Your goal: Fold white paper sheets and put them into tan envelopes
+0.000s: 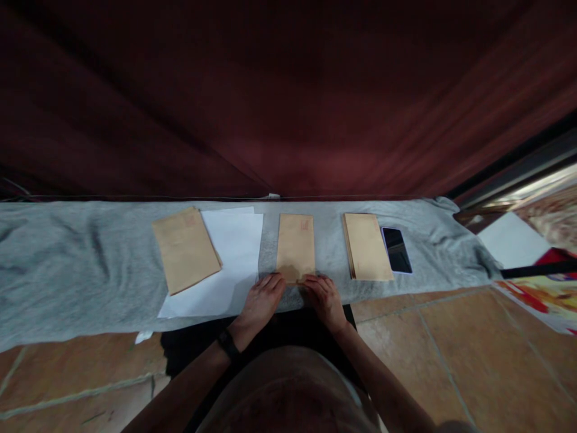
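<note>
A brown paper envelope (295, 243) with a small reddish print at its far right corner lies flat on the grey cloth in front of me. At its near left corner is my left hand (265, 294), fingers bent together over the edge. My right hand (323, 299) is closed in the same way at the near right corner. Both sets of fingers press on the envelope's near edge, which is partly hidden beneath them. To the left, several brown envelopes (186, 249) rest partly over white paper sheets (237, 258). On the right lies a neat stack of brown envelopes (368, 246).
A phone (396, 249) with a purple edge touches the right stack's side. The grey cloth (81, 264) covers a long narrow surface backed by a dark red curtain-like sheet (288, 120). Tiled floor (415, 343) shows below. Colourful printed material (547, 294) sits far right.
</note>
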